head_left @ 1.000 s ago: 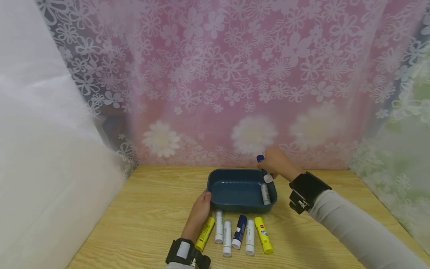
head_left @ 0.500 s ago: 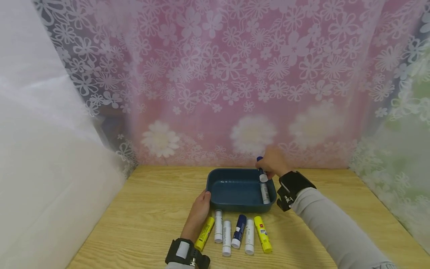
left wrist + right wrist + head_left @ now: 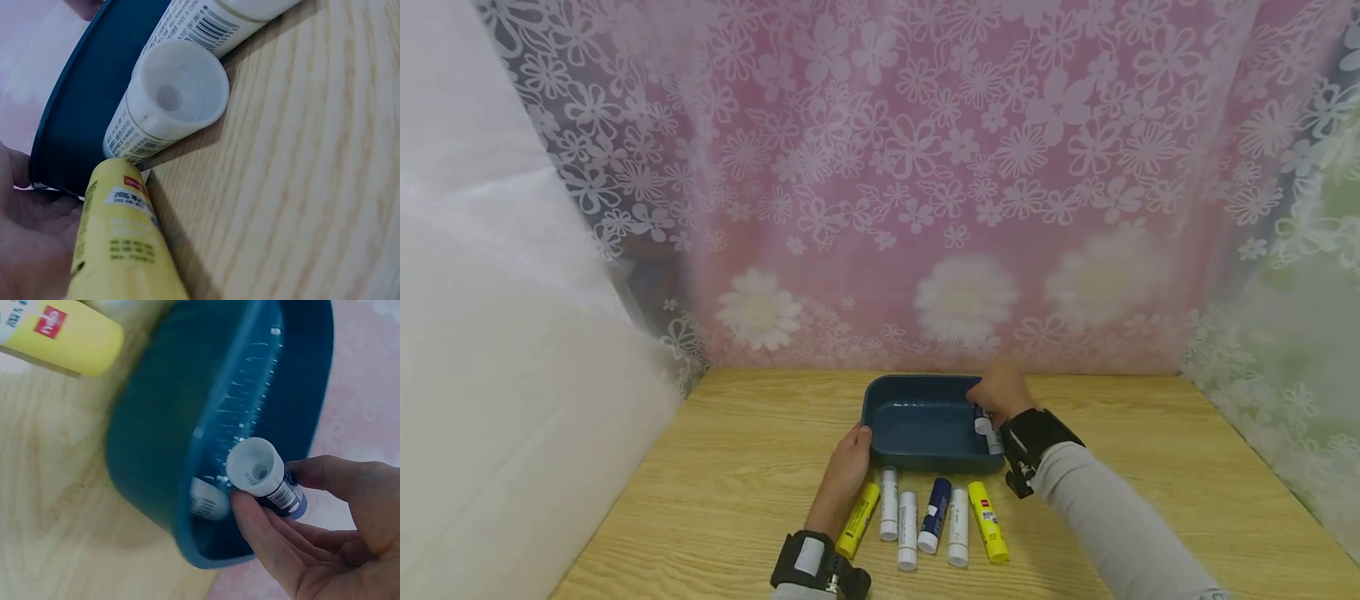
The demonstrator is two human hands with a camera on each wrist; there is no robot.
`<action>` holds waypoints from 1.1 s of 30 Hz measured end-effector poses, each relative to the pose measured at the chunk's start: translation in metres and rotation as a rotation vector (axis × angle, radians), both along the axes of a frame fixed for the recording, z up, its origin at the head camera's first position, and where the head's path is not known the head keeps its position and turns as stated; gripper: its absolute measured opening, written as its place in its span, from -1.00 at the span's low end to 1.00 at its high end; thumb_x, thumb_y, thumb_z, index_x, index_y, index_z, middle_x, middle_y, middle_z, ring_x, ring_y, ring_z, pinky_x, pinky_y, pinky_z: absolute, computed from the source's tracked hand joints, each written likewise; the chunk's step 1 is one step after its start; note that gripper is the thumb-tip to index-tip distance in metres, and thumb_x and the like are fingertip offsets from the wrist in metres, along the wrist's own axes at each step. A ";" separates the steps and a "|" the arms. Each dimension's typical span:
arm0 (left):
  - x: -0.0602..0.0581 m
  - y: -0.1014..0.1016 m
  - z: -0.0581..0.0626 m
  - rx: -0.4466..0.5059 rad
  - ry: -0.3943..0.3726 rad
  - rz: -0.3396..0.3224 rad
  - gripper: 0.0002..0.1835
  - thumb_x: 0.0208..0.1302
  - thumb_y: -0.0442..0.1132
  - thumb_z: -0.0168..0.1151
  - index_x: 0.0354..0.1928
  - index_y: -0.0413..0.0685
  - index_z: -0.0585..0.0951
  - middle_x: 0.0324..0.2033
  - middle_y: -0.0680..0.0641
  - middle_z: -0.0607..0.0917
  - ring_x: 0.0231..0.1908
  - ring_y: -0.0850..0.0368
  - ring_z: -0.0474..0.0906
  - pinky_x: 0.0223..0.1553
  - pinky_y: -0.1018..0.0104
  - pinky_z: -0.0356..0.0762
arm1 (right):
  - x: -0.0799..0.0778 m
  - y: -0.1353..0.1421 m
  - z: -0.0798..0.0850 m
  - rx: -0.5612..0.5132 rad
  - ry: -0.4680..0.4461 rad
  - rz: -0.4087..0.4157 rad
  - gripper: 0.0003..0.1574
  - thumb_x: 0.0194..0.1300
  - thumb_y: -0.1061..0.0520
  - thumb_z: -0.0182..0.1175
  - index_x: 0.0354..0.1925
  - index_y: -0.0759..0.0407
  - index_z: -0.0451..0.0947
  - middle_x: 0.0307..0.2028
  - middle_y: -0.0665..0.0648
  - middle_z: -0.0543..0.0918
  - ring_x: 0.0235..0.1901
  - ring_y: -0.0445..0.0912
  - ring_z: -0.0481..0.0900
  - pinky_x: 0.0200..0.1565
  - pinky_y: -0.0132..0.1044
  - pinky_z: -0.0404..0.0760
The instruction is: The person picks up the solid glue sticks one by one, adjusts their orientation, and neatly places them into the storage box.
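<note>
My right hand (image 3: 1003, 392) pinches a navy glue stick (image 3: 284, 497) between thumb and fingers, over the right end of a dark teal dish (image 3: 917, 427). The stick's hollow white base (image 3: 255, 467) faces the right wrist camera. Inside the dish, along its right wall, lies a white glue stick (image 3: 209, 499), partly hidden by the rim. My left hand (image 3: 847, 462) grips the dish's left front corner, thumb at the rim. Close beside that hand lies a yellow glue stick (image 3: 122, 237), and a white glue stick (image 3: 169, 94) sits by the dish wall.
In front of the dish, more glue sticks lie in a loose row on the wooden table (image 3: 737, 467): white (image 3: 907, 531), navy (image 3: 935, 517), white (image 3: 958, 527) and yellow (image 3: 988, 522). A pink flowered curtain (image 3: 850, 208) hangs behind the table.
My right hand has come down and toward me with the navy glue stick, from above the back right rim into the dish's right end. The left hand stays at the dish.
</note>
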State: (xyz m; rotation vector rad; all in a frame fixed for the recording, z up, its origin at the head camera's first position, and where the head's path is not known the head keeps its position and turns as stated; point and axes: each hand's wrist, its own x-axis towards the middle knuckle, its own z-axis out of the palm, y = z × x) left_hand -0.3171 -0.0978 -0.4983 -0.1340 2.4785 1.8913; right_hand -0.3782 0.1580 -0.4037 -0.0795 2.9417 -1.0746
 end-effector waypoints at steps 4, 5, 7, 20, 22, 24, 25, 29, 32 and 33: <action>0.000 0.000 -0.001 -0.004 0.007 -0.002 -0.43 0.65 0.01 -0.21 0.53 -0.10 0.29 0.48 -0.20 0.36 0.53 -0.22 0.14 0.52 -0.24 0.04 | 0.005 -0.002 -0.008 0.000 0.016 -0.012 -0.52 0.06 0.33 0.21 -0.86 0.09 0.31 -0.89 0.00 0.32 -0.90 -0.09 0.44 -0.76 -0.30 0.49; 0.000 -0.001 -0.001 -0.012 0.012 -0.002 -0.43 0.65 0.01 -0.21 0.53 -0.11 0.30 0.48 -0.21 0.36 0.52 -0.23 0.15 0.52 -0.24 0.05 | 0.006 -0.003 -0.009 0.013 0.023 -0.010 -0.49 0.06 0.33 0.20 -0.87 0.06 0.26 -0.88 -0.03 0.26 -0.89 -0.13 0.38 -0.75 -0.34 0.43; 0.000 -0.001 -0.001 -0.024 0.025 -0.006 -0.43 0.65 0.00 -0.21 0.52 -0.12 0.29 0.48 -0.22 0.36 0.52 -0.24 0.15 0.52 -0.24 0.05 | 0.007 -0.004 -0.013 0.040 0.038 -0.006 -0.47 0.06 0.34 0.19 -0.86 0.02 0.21 -0.85 -0.07 0.19 -0.85 -0.18 0.28 -0.70 -0.38 0.32; 0.001 -0.003 0.001 -0.055 0.058 -0.030 -0.42 0.66 -0.02 -0.23 0.53 -0.17 0.26 0.49 -0.24 0.33 0.52 -0.26 0.13 0.51 -0.23 0.08 | 0.009 -0.011 -0.026 0.096 0.073 -0.019 -0.45 0.08 0.40 0.16 -0.84 0.03 0.18 -0.79 -0.08 0.08 -0.76 -0.16 0.15 -0.64 -0.38 0.14; 0.002 -0.003 0.001 -0.045 0.060 -0.029 -0.43 0.66 -0.02 -0.23 0.53 -0.17 0.26 0.49 -0.24 0.33 0.52 -0.25 0.13 0.52 -0.23 0.07 | 0.009 -0.011 -0.027 0.118 0.085 -0.018 -0.45 0.06 0.40 0.15 -0.84 0.03 0.17 -0.78 -0.08 0.07 -0.75 -0.17 0.13 -0.63 -0.38 0.12; 0.002 -0.003 0.001 -0.039 0.066 -0.028 -0.42 0.66 -0.03 -0.23 0.53 -0.19 0.26 0.49 -0.25 0.33 0.52 -0.27 0.14 0.51 -0.24 0.08 | 0.009 -0.012 -0.027 0.129 0.092 -0.019 -0.45 0.06 0.40 0.15 -0.85 0.03 0.16 -0.78 -0.08 0.06 -0.73 -0.17 0.10 -0.62 -0.37 0.10; 0.002 -0.003 0.001 -0.039 0.068 -0.027 -0.42 0.66 -0.03 -0.23 0.53 -0.19 0.26 0.49 -0.26 0.33 0.52 -0.27 0.14 0.51 -0.24 0.08 | 0.009 -0.012 -0.027 0.130 0.092 -0.020 -0.44 0.05 0.40 0.15 -0.84 0.03 0.16 -0.78 -0.08 0.06 -0.73 -0.17 0.10 -0.62 -0.37 0.09; 0.001 -0.002 0.000 -0.054 0.066 -0.024 -0.41 0.65 -0.01 -0.24 0.53 -0.19 0.27 0.48 -0.25 0.34 0.51 -0.27 0.16 0.50 -0.24 0.09 | 0.009 -0.011 -0.028 0.140 0.091 -0.018 -0.44 0.06 0.41 0.14 -0.84 0.02 0.15 -0.77 -0.09 0.05 -0.72 -0.18 0.08 -0.62 -0.38 0.07; 0.002 -0.002 0.000 -0.064 0.065 -0.027 -0.42 0.65 -0.01 -0.23 0.53 -0.19 0.27 0.48 -0.25 0.34 0.51 -0.27 0.16 0.51 -0.24 0.09 | 0.009 -0.010 -0.029 0.168 0.100 -0.016 -0.45 0.06 0.41 0.14 -0.84 0.03 0.16 -0.76 -0.09 0.05 -0.72 -0.18 0.09 -0.62 -0.38 0.09; 0.002 -0.002 -0.001 -0.068 0.064 -0.031 -0.42 0.66 -0.01 -0.23 0.53 -0.18 0.27 0.48 -0.25 0.34 0.51 -0.27 0.15 0.51 -0.24 0.09 | 0.009 -0.010 -0.029 0.175 0.102 -0.018 -0.45 0.06 0.41 0.14 -0.84 0.03 0.16 -0.76 -0.09 0.05 -0.72 -0.18 0.10 -0.62 -0.38 0.09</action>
